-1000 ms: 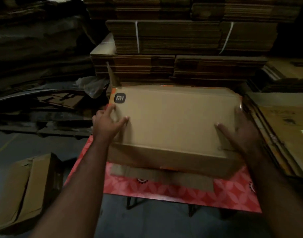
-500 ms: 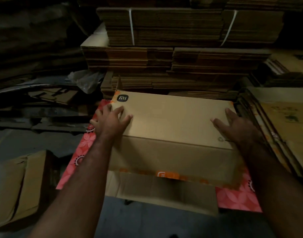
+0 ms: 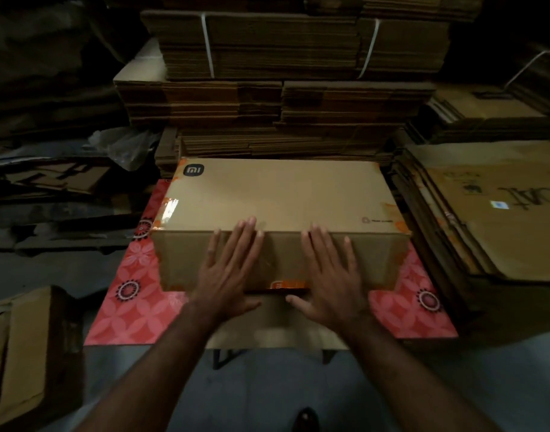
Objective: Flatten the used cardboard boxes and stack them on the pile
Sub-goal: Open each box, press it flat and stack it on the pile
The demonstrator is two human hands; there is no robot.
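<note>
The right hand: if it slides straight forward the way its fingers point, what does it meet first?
Probably only more of the cardboard box: the right hand lies flat on it, fingers pointing across its top towards the stacked cardboard behind.

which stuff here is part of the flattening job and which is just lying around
In the job:
- cardboard box with black logo
- left hand and right hand, flat on its near panel
- stacked flattened cardboard behind

Lying about:
- red floral table cover
- crumpled clear plastic
- loose box, lower left

Two hands [image 3: 230, 275] [image 3: 330, 279], one box [image 3: 283, 194], one red cloth [image 3: 133, 294].
</note>
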